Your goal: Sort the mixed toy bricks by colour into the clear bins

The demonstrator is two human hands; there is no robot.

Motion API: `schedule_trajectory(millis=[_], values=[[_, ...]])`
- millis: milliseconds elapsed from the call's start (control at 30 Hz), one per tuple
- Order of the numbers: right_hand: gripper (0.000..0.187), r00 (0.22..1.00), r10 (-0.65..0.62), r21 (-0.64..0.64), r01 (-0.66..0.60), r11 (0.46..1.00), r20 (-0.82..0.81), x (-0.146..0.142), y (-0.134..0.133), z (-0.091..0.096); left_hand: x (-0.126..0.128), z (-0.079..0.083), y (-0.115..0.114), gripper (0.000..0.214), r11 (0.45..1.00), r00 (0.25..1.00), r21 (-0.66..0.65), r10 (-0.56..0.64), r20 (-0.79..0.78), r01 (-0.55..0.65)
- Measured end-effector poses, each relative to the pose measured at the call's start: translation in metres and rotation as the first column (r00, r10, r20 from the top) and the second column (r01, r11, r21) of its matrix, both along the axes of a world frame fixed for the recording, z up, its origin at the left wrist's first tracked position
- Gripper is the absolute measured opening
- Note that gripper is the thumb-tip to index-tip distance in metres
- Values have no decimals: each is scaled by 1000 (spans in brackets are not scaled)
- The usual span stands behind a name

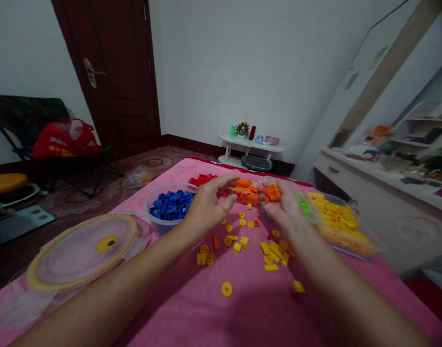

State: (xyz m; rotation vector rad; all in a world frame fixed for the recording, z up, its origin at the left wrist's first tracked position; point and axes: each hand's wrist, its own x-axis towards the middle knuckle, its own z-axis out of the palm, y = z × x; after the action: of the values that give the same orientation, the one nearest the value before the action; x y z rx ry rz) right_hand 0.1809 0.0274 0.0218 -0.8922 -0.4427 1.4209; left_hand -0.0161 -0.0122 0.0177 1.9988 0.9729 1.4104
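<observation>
Orange bricks (273,192) sit bunched in the right hand (284,208), whose fingers curl around them from below. Motion blur smears the fingertips, so the number of bricks is hard to make out, and the palm hides their undersides. They are bright, small and blocky, a tight clump raised just above the cloth.

The left hand (206,207) is close beside it, fingers loosely spread and thumb apart, with nothing visible between them. Its fingertips reach the edge of the orange pile (245,190); whether they touch it or stop just short I cannot tell. Both hands partly cover that pile.

Below the hands, loose pieces (242,241), yellow and orange, lie scattered on the pink cloth (249,313). To the left are blue bricks (172,203) in a clear tub, with red bricks (202,179) behind, partly hidden by the left fingers. To the right, green bricks (304,205) peek out past the right hand, next to blurred yellow bricks (336,217). A clear lid (83,248) with a yellow centre lies far left. Both forearms are cut off at the lower edge.
</observation>
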Motion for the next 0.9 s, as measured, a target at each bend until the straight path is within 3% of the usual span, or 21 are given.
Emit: schedule_trajectory(millis=[133, 233, 333, 500, 567, 633, 700, 733, 800, 900], values=[[37, 975, -113, -32, 121, 992, 193, -8, 53, 23, -7, 8, 4, 33, 999, 989, -49, -2, 146, 9], [54, 932, -66, -63, 95, 994, 357, -19, 76, 23, -8, 10, 5, 31, 997, 986, -69, -12, 169, 24], [60, 844, -13, -39, 40, 998, 536, -24, 75, 13, -8, 10, 3, 28, 997, 986, -76, -20, 164, 32], [45, 725, -77, 183, -68, 981, 685, -9, 40, -4, -7, 10, 2, 22, 991, 997, -119, -47, 62, 54], [33, 549, -36, 164, -186, 969, 835, 2, 22, -10, -9, 8, 4, 23, 991, 994, -124, -58, -98, 46], [21, 202, -2, 62, -291, 955, 979, 9, 5, -19, -12, 5, 5, 24, 994, 946, -109, -61, -318, 27], [17, -171, 9, -61, -296, 953, 985, 11, -10, -33, -13, 1, 4, 25, 995, 839, -101, -56, -542, 1], [20, -307, 15, -103, -271, 957, 952, 11, -16, -41, -13, 0, 2, 25, 994, 768, -107, -54, -638, -19], [26, -457, 29, -147, -225, 963, 889, 8, -24, -56, -10, -4, -5, 27, 992, 617, -119, -67, -784, -43], [17, -481, 26, -159, -237, 958, 876, 9, -27, -66, -3, -9, -16, 28, 989, 413, -136, -103, -905, -50]])
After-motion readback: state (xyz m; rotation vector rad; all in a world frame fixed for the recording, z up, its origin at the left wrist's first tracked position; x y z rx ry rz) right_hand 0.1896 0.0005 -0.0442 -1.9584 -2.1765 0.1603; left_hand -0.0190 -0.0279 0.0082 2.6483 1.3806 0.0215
